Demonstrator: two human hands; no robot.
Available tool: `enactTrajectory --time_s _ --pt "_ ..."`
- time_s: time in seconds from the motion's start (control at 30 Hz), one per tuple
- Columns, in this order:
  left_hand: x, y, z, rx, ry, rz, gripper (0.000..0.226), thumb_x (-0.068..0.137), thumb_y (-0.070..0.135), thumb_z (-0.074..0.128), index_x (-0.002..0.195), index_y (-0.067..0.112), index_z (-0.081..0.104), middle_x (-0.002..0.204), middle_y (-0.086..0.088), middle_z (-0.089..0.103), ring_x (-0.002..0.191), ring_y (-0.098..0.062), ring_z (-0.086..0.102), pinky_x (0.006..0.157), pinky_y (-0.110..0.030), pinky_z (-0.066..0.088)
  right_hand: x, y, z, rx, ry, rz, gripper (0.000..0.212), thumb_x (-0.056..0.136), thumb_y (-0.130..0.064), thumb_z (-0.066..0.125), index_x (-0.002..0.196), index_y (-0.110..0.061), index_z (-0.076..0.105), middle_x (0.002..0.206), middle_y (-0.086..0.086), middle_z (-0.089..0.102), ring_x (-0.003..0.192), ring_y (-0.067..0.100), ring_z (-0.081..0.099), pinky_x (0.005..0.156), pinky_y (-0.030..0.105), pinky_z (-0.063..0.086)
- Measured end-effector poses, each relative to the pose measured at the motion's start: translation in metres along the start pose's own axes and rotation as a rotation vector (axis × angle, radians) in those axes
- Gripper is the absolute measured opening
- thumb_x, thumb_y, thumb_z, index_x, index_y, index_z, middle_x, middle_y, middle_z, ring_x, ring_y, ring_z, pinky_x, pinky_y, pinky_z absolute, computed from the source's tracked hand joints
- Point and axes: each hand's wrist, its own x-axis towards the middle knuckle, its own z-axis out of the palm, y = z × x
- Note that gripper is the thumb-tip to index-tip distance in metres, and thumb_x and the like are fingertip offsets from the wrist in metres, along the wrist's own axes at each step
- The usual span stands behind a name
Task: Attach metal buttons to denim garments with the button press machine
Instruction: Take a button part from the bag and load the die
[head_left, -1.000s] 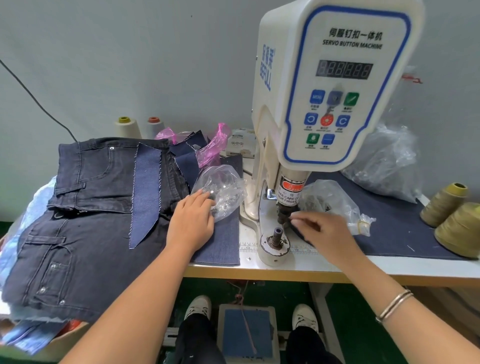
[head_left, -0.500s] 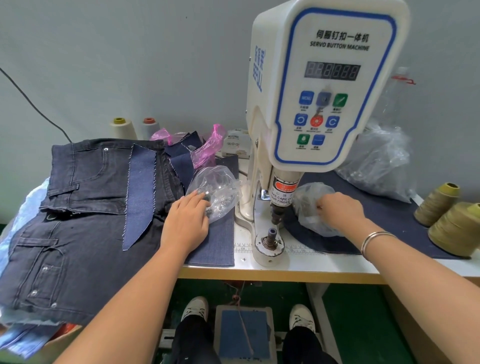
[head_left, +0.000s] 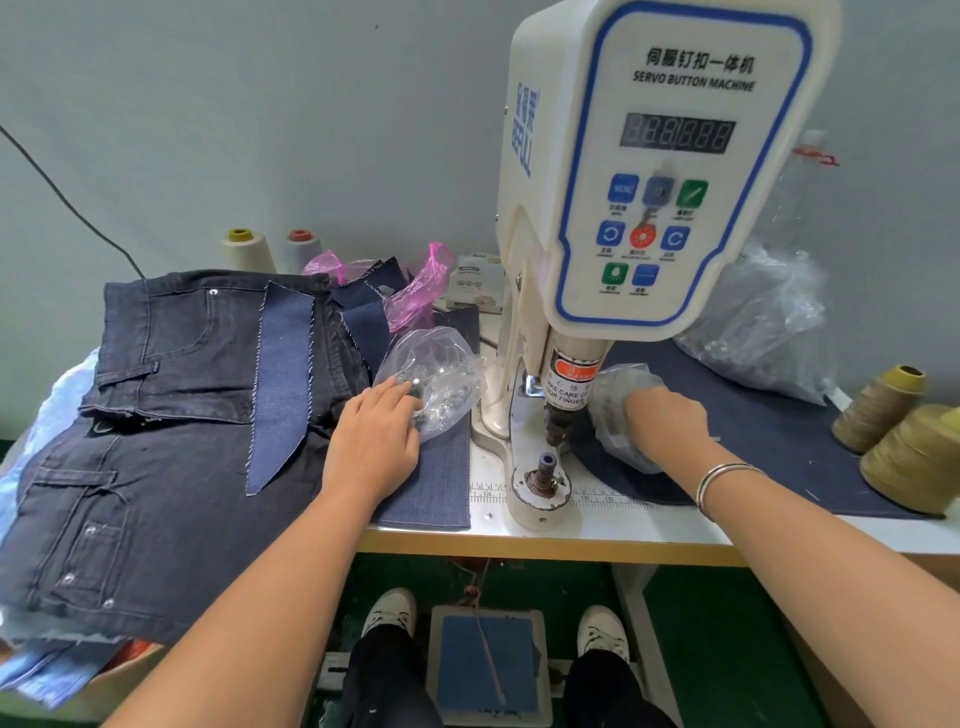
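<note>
My left hand (head_left: 371, 444) fingers lie flat, tips at the button bag (head_left: 434, 379); right hand (head_left: 662, 423) fingers are buried in the second bag (head_left: 618, 384), grip unseen, presumably fetching parts.

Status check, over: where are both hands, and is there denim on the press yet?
Left hand flat, fingers at clear button bag. Right hand reaching into second clear bag, fingers hidden. Lower die bare; denim garments stacked left. Nothing blocking the press.
</note>
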Motion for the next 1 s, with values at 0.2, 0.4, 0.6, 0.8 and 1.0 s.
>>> enactTrajectory --time_s 0.2,0.4,0.6,0.8,1.0 --pt "-0.001 0.0 0.0 0.005 -0.002 -0.003 0.03 0.09 0.019 0.052 0.117 0.016 0.065 0.135 -0.001 0.057 0.134 -0.018 0.043 0.111 -0.037 0.031 -0.002 0.004 0.0 -0.046 0.011 -0.038 0.038 0.093 -0.022 0.057 0.129 -0.015 0.052 0.133 0.003 0.053 0.125 0.025 0.049 0.098 0.032 0.04" --pt "-0.001 -0.001 0.0 0.008 -0.003 -0.009 0.029 0.089 0.019 0.053 0.116 0.017 0.065 0.135 -0.001 0.057 0.134 -0.018 0.043 0.111 -0.037 0.031 -0.012 0.009 0.0 -0.05 0.095 -0.089 0.031 0.092 -0.017 0.056 0.123 -0.014 0.055 0.125 0.006 0.057 0.116 0.028 0.055 0.091 0.034 0.044" --pt "0.0 0.0 -0.001 0.01 -0.007 -0.008 0.029 0.089 0.019 0.053 0.115 0.017 0.065 0.134 -0.001 0.058 0.134 -0.019 0.043 0.111 -0.038 0.032 -0.01 0.014 -0.002 0.088 0.035 -0.042 0.036 0.092 -0.02 0.057 0.127 -0.012 0.053 0.128 0.008 0.056 0.118 0.028 0.053 0.092 0.033 0.042" --pt "0.0 0.001 -0.001 0.014 -0.01 -0.009 0.029 0.09 0.019 0.053 0.116 0.018 0.065 0.135 0.0 0.057 0.135 -0.018 0.042 0.111 -0.037 0.031 -0.008 0.017 -0.003 0.237 0.005 -0.004 0.038 0.09 -0.022 0.06 0.126 -0.012 0.054 0.121 0.008 0.058 0.11 0.029 0.055 0.08 0.034 0.041" --pt "-0.001 0.001 -0.002 0.012 -0.007 -0.008 0.029 0.089 0.018 0.054 0.116 0.016 0.065 0.134 -0.002 0.058 0.134 -0.019 0.044 0.11 -0.037 0.031 -0.006 0.017 -0.005 0.288 -0.052 0.029 0.047 0.092 -0.026 0.058 0.135 -0.012 0.047 0.13 0.009 0.054 0.119 0.03 0.051 0.093 0.036 0.042"
